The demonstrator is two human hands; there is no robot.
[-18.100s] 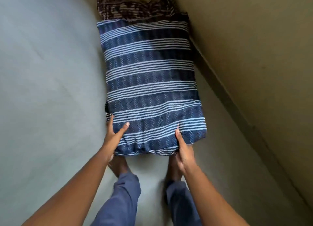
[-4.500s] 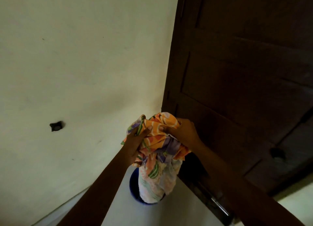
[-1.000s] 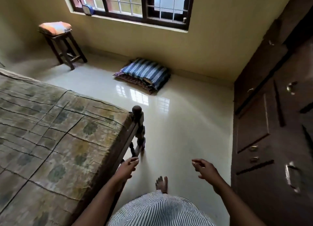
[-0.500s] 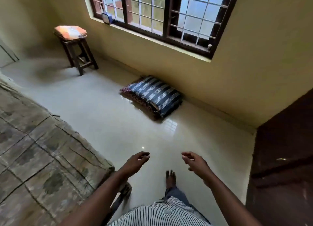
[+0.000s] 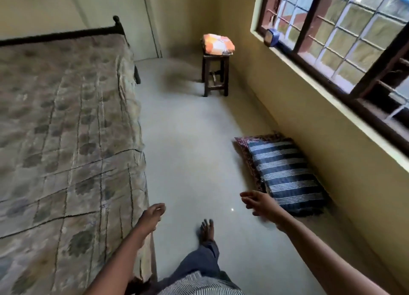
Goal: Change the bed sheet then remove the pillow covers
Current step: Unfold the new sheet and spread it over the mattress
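Note:
The bed (image 5: 66, 128) fills the left, its bare mattress patterned in faded green and brown. A blue-and-white striped pillow (image 5: 285, 175) lies on a dark patterned pillow (image 5: 244, 150) on the floor by the right wall. A folded orange-and-white cloth (image 5: 218, 44) sits on a wooden stool (image 5: 215, 75) at the far end. My left hand (image 5: 152, 215) hangs beside the bed's edge with loosely curled fingers, holding nothing. My right hand (image 5: 257, 204) is held out over the floor near the striped pillow, fingers relaxed, empty.
A pale tiled floor strip (image 5: 188, 140) runs between bed and wall. A barred window (image 5: 345, 40) with a small blue object (image 5: 271, 37) on its sill lines the right wall. My bare foot (image 5: 207, 230) is on the floor. A dark headboard rail (image 5: 66, 34) tops the bed.
My view has swung left: the stool and the bed now lie ahead, and the pillows sit closer on the right. Both hands stay empty and low.

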